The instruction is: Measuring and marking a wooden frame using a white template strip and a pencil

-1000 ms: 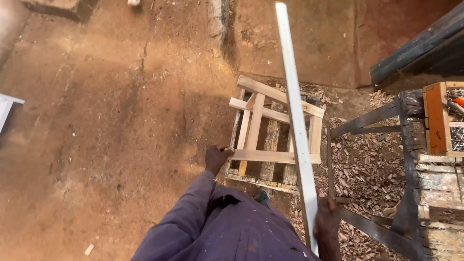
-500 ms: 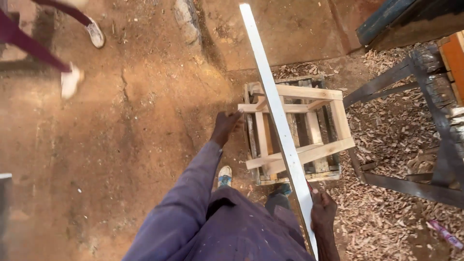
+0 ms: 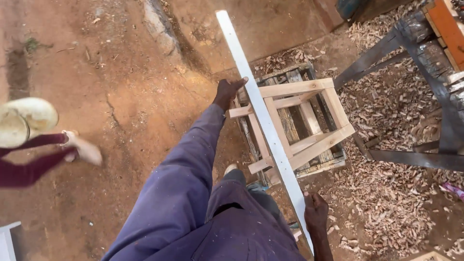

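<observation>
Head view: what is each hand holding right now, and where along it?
Right hand grips the long white strip at its near end. Left hand rests on the wooden frame at its far corner, beside the strip.

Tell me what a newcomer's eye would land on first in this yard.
First, the long white strip of wood running up the middle of the view, held near its lower end by the right hand and touched farther up by the left hand. Beneath it a pale wooden frame rests on a dark pallet, with wood shavings spread over the red earth to its right.
</observation>
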